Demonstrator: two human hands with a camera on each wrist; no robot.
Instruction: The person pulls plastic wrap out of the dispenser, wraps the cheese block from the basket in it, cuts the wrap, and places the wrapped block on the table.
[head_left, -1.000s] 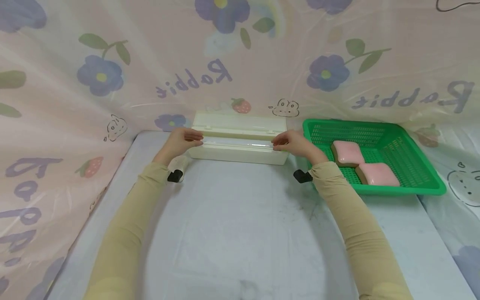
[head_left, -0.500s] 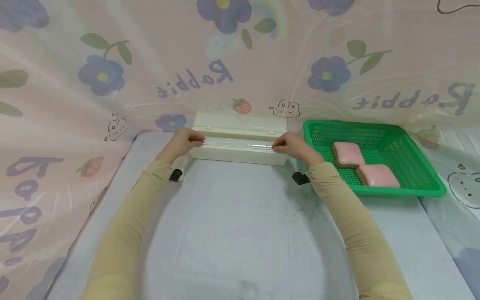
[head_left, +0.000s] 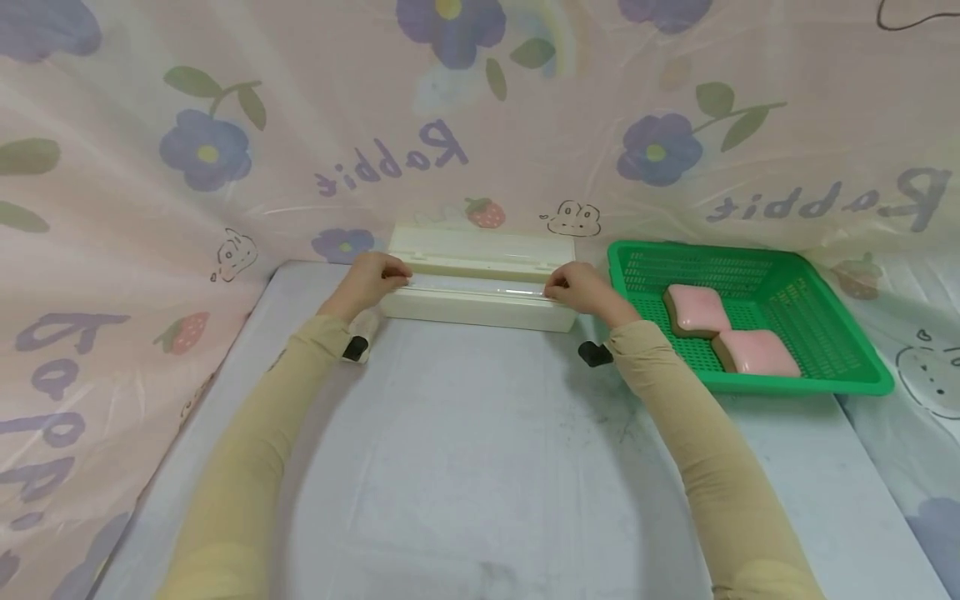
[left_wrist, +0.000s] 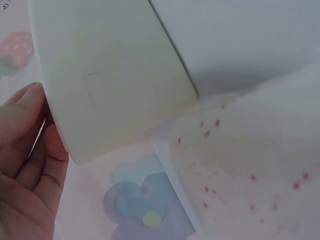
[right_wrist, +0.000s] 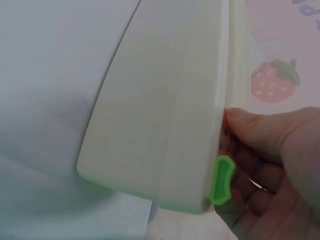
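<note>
A long cream cling film dispenser [head_left: 480,312] stands at the back of the table, its lid [head_left: 487,243] raised against the backdrop. Shiny clear cling film [head_left: 480,287] stretches across the opening. At the box's left end my left hand [head_left: 372,282] pinches the film's edge between thumb and curled fingers. My right hand [head_left: 585,290] does the same at the right end. In the right wrist view a green slider [right_wrist: 223,180] sits on the box's rim beside those fingers. The front wall hides the roll, and the wrist views do not show the film itself.
A green plastic basket [head_left: 750,383] stands on the right with two pink-topped, bread-like squares [head_left: 757,352] inside. Under my left wrist lies a pale item with red specks [left_wrist: 250,175], its kind unclear. A printed backdrop [head_left: 487,150] rises right behind the box.
The fingers of both hands have closed from a looser spread into a pinch at the film. Both wrists have shifted slightly inward; box and basket stay in place.
</note>
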